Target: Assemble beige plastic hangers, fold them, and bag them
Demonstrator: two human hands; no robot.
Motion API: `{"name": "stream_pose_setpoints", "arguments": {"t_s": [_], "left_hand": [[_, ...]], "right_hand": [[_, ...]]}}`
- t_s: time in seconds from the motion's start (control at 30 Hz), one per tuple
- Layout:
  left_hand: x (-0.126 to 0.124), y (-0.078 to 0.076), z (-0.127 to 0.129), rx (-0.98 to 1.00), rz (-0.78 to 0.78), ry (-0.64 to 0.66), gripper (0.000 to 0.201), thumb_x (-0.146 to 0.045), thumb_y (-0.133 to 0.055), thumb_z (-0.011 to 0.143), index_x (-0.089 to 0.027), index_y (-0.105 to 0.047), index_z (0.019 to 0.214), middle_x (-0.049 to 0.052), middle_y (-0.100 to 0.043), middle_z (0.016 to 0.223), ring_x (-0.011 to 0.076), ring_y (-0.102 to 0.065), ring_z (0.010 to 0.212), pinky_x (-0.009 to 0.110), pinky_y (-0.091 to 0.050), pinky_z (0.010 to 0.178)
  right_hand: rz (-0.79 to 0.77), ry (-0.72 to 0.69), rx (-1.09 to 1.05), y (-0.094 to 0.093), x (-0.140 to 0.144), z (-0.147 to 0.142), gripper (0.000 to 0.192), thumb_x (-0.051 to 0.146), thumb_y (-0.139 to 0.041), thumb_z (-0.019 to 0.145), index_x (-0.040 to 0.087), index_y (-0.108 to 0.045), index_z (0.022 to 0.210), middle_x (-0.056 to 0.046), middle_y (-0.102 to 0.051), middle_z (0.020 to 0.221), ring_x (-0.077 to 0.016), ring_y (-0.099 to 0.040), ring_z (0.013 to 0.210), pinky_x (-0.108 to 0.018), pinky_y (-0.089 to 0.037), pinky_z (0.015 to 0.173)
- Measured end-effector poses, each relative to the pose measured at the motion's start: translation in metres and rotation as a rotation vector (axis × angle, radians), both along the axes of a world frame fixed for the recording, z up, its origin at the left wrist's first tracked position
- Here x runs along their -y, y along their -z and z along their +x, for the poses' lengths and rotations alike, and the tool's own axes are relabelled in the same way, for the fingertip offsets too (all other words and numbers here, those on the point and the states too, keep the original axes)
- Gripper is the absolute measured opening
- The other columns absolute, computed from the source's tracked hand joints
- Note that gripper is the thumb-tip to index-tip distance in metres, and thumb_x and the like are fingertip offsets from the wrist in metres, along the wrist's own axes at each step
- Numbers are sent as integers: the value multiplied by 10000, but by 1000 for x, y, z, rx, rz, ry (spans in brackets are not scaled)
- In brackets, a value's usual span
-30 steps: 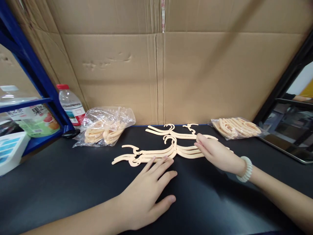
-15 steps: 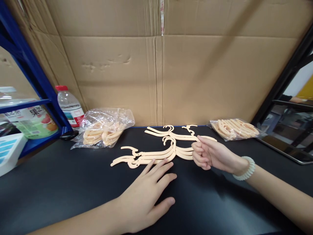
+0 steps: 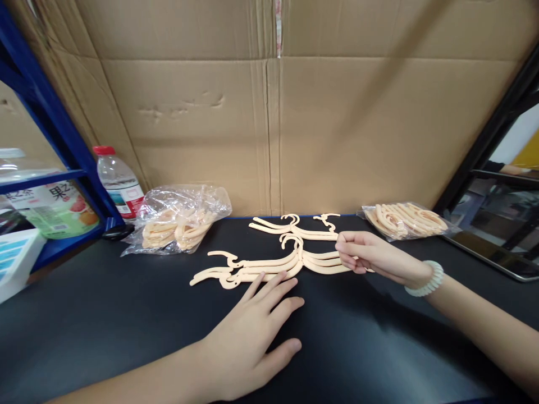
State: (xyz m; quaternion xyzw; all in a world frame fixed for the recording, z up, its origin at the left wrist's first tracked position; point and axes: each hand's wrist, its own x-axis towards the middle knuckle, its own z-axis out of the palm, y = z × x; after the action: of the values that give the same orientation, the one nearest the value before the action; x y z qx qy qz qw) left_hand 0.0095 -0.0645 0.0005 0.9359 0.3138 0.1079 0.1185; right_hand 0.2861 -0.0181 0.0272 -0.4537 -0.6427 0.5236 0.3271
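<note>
Several cream plastic hangers [image 3: 269, 264] lie stacked on a black tabletop [image 3: 105, 320], with another pair of hangers [image 3: 295, 227] just behind them. My left hand [image 3: 252, 331] rests flat on the table, fingers spread, fingertips touching the front edge of the stack. My right hand [image 3: 370, 255], with a white bead bracelet on the wrist, curls its fingers over the right arms of the stacked hangers and grips them.
A clear bag of hangers [image 3: 181, 221] lies at the back left, another bag of hangers [image 3: 406, 219] at the back right. A red-capped water bottle [image 3: 115, 179] stands by a blue shelf [image 3: 54, 129]. A cardboard wall [image 3: 273, 123] closes the back. A metal tray [image 3: 492, 255] sits at the right.
My right hand went from lying flat on the hangers' right arms to curling its fingers and gripping them. My left hand stayed put.
</note>
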Motion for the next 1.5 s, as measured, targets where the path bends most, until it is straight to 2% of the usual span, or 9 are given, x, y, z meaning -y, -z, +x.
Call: {"name": "stream_pose_setpoints", "arguments": {"t_s": [0.1,0.2,0.3,0.37,0.47,0.6,0.77,1.33,1.5], "left_hand": [[2,3,0,8,65,-60,454,-334,-530,885,-247,-482,1328,88,-354,1503,325,-243,1406,587,-189,1127],[1,4,-2,-5,81,-39,472,-351,-523,891,-247,-459,1347,92,-305,1526,342,-195,1418,594,-187,1126],[0,4,-3,-12,69,-30,482,-364,-511,900,-252,-440,1363,100,-312,1522,354,-188,1417,612,-184,1118],[-1,4,-4,-14,55,-34,489,-371,-508,902,-254,-433,1371,103,-310,1522,359,-188,1416,621,-185,1112],[-1,2,-2,-25,34,-48,503,-387,-507,902,-251,-426,1379,112,-296,1528,362,-187,1416,636,-176,1104],[-3,-4,-3,-68,-4,-40,539,-423,-498,902,-247,-398,1401,115,-243,1547,354,-151,1425,634,-182,1100],[-10,-6,-6,-58,-21,22,576,-462,-521,885,-261,-388,1409,105,-232,1551,347,-162,1424,623,-170,1106],[-10,5,-3,48,44,-48,558,-397,-608,822,-284,-472,1351,48,-292,1536,316,-233,1412,539,-235,1131],[-12,1,-5,16,-3,32,555,-403,-592,838,-266,-467,1361,64,-330,1519,314,-251,1405,529,-249,1131]], "right_hand": [[137,21,183,2,-5,3,329,450,-592,816,198,-400,727,55,-466,598,-71,-389,495,-209,-287,454],[438,33,381,6,-5,1,192,338,-531,853,197,-449,752,21,-513,663,-113,-475,586,-245,-403,533],[713,-3,600,9,1,-3,138,256,-453,887,180,-563,920,-75,-621,935,-190,-584,866,-353,-492,781],[795,-50,724,12,7,-7,332,307,-457,904,152,-534,1187,-142,-576,1220,-253,-518,1155,-438,-422,987],[737,-97,904,18,13,-14,679,490,-435,911,72,-318,1434,-192,-324,1495,-307,-254,1397,-504,-246,1131],[572,-181,1025,24,16,-21,751,563,-285,938,61,-193,1488,-169,-168,1550,-297,-118,1437,-543,-136,1153],[520,-196,1027,26,14,-19,793,610,-259,925,72,-145,1496,-148,-123,1556,-294,-81,1438,-544,-107,1155],[539,-182,1002,28,6,-16,816,639,-241,916,72,-140,1494,-142,-116,1557,-286,-87,1439,-540,-109,1155],[544,-176,1005,27,7,-17,785,613,-233,929,66,-168,1490,-156,-142,1549,-293,-104,1437,-561,-120,1145]]}}
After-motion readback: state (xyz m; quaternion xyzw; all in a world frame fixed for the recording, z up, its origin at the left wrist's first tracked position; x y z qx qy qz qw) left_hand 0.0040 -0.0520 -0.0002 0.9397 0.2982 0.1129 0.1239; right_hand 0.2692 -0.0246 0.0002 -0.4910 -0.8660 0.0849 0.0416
